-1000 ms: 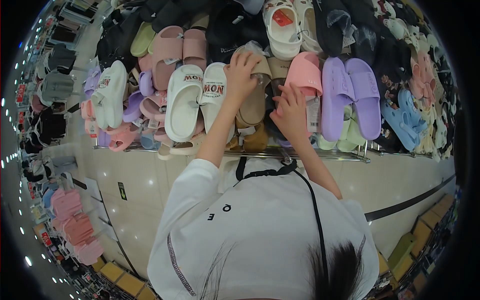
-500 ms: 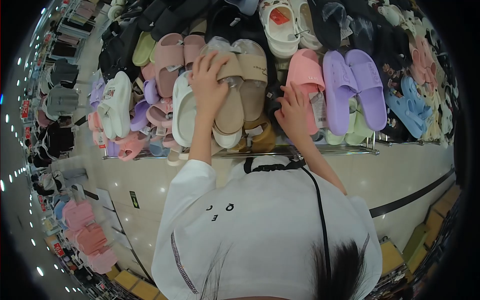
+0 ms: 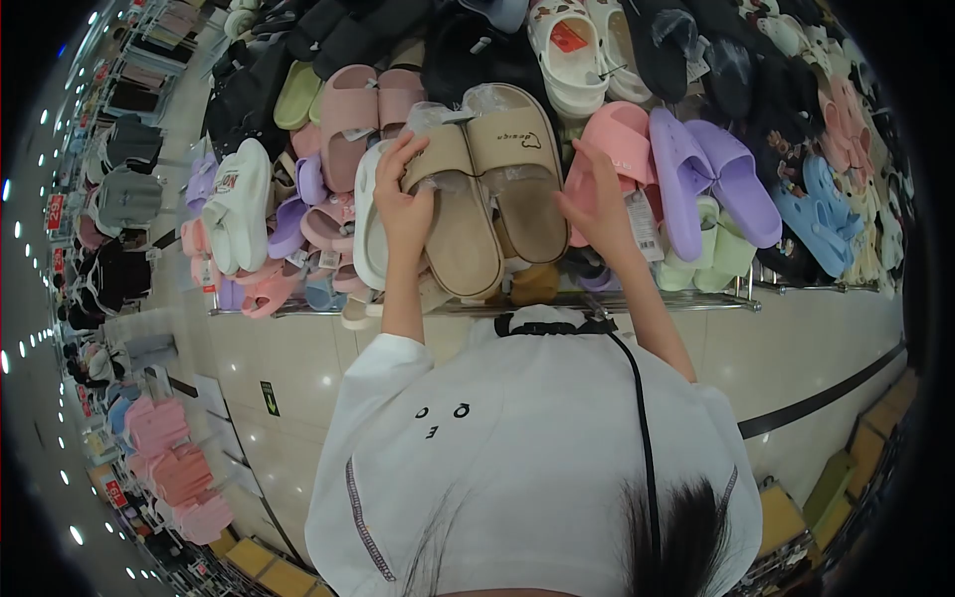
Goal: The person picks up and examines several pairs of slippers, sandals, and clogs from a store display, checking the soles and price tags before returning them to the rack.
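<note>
A pair of khaki slide slippers [image 3: 468, 189] lies side by side in front of me, soles down, with clear plastic stuffed under the straps. The right slipper's strap bears dark lettering and a small outline drawing. My left hand [image 3: 403, 204] grips the outer side of the left slipper, fingers over the strap's edge. At the right slipper's outer edge is my right hand [image 3: 605, 214], its thumb and fingertips against the side with a gap between them. Just beyond that hand sits a pink slide [image 3: 617, 139] with a white tag [image 3: 645, 224].
Purple slides [image 3: 711, 179] lie to the right, over pale green ones [image 3: 711, 254]. White slippers [image 3: 237, 214] and mauve slides [image 3: 350, 129] are on the left. White clogs [image 3: 567, 60] lie behind. A metal rail [image 3: 686, 301] edges the display; clothes racks [image 3: 129, 199] stand left.
The khaki pair has come up closer to me and spread side by side. My right hand has left the pink slide and come to the pair's right edge. My left hand shifted to the outer side.
</note>
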A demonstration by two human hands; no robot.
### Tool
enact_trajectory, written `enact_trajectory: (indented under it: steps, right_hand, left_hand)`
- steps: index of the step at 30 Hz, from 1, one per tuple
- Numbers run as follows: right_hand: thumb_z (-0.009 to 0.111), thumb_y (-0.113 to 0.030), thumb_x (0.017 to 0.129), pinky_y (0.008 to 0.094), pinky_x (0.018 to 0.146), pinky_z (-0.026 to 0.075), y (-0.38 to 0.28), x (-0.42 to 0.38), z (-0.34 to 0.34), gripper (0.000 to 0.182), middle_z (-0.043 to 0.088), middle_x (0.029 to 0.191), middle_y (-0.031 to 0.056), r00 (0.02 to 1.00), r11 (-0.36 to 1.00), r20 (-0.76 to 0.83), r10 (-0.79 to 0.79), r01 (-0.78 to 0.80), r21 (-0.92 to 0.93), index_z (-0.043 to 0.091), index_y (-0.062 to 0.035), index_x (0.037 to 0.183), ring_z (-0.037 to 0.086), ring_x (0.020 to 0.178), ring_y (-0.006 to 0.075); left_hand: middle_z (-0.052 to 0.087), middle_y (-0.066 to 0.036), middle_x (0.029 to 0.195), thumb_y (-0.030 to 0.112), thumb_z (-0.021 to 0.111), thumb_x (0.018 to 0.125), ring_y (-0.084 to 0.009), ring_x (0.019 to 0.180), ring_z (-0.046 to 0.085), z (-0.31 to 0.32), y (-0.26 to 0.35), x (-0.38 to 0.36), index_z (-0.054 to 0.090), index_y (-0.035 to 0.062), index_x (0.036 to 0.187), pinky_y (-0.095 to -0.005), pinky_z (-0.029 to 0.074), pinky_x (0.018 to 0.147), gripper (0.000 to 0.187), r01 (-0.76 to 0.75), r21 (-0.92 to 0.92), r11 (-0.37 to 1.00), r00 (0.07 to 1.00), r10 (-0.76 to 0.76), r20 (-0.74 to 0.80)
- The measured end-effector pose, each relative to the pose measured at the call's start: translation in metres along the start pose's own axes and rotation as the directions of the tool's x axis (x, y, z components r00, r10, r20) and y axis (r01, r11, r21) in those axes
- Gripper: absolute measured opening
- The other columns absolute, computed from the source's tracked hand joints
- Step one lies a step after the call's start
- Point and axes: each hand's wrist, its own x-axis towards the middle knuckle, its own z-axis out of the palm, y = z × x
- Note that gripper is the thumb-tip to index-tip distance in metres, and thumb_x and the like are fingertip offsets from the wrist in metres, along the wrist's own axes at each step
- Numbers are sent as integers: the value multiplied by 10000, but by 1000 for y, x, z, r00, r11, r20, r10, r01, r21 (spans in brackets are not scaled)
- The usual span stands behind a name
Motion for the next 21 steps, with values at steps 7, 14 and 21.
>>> enact_trajectory:
  steps: [7, 14, 21]
  right_hand:
    - [749, -169, 541, 410, 963, 292, -17, 3, -10, 820, 371, 1281, 118, 984, 989, 177, -31, 55, -135, 352, -66, 1251, 360, 1164, 310]
    - [766, -120, 473, 429, 983, 264, -20, 13, -13, 868, 329, 1318, 63, 967, 924, 241, -79, 162, -346, 380, -151, 1249, 339, 1184, 288]
    - [754, -80, 455, 404, 968, 295, -23, 10, -23, 830, 375, 1274, 59, 951, 952, 296, -85, 166, -259, 425, -156, 1213, 370, 1152, 282]
  left_hand:
    - [529, -124, 1126, -72, 482, 549, -270, 1070, 473, 16, -1, -12, 595, 60, 975, -328, 354, 924, 460, 48, -92, 995, 998, -45, 35]
    - [540, -91, 1112, -54, 496, 509, -293, 1078, 450, 22, 17, -17, 607, 65, 915, -360, 347, 922, 437, -119, -44, 992, 979, 125, 159]
    - [550, -111, 1108, -38, 495, 503, -334, 1093, 440, 19, 21, -32, 608, 53, 886, -398, 335, 931, 409, -338, 77, 938, 939, 331, 92]
